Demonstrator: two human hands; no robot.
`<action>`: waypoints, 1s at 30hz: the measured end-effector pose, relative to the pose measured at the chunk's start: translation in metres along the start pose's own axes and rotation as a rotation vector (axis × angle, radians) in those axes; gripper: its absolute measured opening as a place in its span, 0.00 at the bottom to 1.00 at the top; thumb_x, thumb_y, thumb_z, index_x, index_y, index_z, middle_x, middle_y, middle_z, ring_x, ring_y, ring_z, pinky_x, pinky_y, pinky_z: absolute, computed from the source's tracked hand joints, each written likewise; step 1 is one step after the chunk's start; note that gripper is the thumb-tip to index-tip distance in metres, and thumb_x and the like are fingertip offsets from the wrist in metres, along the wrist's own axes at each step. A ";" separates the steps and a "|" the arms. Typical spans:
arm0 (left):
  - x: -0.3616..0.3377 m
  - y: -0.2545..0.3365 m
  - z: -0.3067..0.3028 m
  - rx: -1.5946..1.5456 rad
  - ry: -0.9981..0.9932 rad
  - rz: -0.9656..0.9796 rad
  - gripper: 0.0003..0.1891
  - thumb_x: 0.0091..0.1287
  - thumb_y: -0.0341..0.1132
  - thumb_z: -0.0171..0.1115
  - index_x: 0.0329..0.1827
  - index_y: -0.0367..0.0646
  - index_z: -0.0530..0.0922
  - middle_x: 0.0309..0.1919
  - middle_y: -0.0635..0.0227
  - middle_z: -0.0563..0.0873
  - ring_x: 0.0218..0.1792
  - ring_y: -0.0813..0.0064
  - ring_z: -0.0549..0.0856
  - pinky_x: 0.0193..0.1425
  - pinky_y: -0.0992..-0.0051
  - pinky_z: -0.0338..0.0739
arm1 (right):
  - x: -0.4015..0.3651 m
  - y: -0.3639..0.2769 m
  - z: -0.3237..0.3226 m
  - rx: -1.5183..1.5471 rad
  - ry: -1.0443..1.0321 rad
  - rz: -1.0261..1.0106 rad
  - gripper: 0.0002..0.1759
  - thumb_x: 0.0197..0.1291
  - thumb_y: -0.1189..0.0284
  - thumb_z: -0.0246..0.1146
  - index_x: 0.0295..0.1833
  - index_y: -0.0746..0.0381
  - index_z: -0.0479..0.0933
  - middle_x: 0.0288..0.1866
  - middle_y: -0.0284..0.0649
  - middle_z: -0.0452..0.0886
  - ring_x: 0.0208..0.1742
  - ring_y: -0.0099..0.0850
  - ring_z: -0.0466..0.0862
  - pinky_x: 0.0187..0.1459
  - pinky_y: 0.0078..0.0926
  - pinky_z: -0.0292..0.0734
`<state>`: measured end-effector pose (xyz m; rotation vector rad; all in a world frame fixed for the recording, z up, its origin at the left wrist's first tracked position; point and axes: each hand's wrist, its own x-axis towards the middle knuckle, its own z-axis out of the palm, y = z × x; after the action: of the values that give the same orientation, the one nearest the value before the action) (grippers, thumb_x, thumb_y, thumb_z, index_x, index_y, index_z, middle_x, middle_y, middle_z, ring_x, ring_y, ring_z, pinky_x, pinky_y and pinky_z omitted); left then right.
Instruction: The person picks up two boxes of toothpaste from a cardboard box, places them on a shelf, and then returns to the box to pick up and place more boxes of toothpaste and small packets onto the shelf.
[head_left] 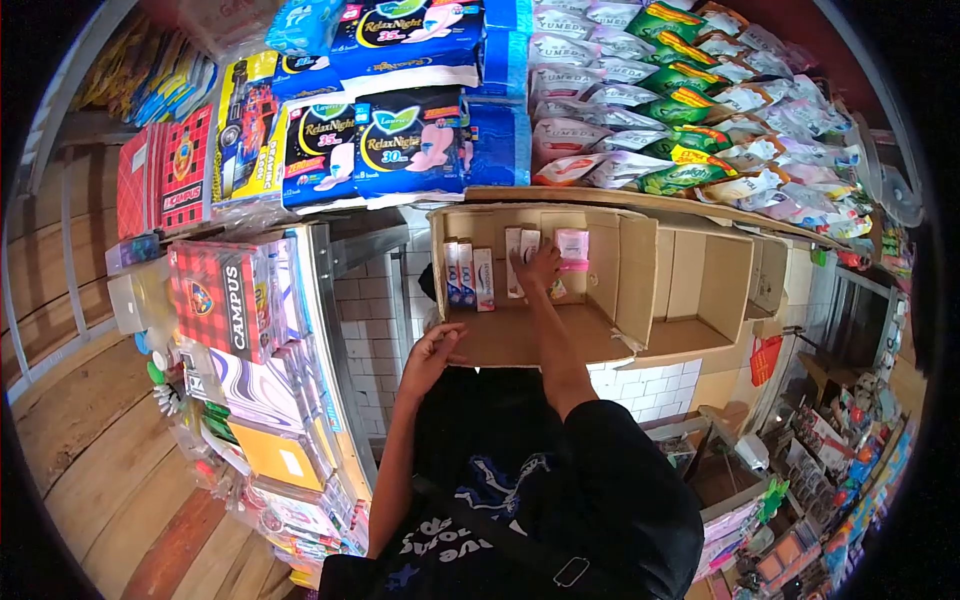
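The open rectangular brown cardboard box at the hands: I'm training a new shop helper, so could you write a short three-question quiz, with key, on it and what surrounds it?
1. True or false: the bare left hand reaches deeper into the open rectangular brown cardboard box than the bare right hand.
2. As pictured, where is the small pink-and-white rectangular carton?
A) Left of the right hand
B) Right of the right hand
C) Outside the box
3. Fill in: the rectangular red-and-black plaid pack left of the box bears the word ____.

Key: 1. False; the left hand is at the near edge. 2. B. 3. CAMPUS.
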<state>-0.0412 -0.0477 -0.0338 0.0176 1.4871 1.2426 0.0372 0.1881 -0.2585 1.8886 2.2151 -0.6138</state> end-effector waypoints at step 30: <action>0.006 0.004 0.027 0.114 0.211 -0.020 0.19 0.76 0.42 0.56 0.62 0.39 0.78 0.52 0.57 0.87 0.33 0.73 0.89 0.40 0.77 0.84 | 0.098 0.082 0.006 0.390 -0.002 -0.063 0.45 0.52 0.64 0.70 0.68 0.73 0.53 0.64 0.66 0.64 0.64 0.62 0.70 0.63 0.51 0.70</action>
<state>-0.0265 -0.0243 -0.0298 -0.0541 1.7356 1.1704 0.0981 0.2840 -0.3181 1.9855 2.2908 -1.1294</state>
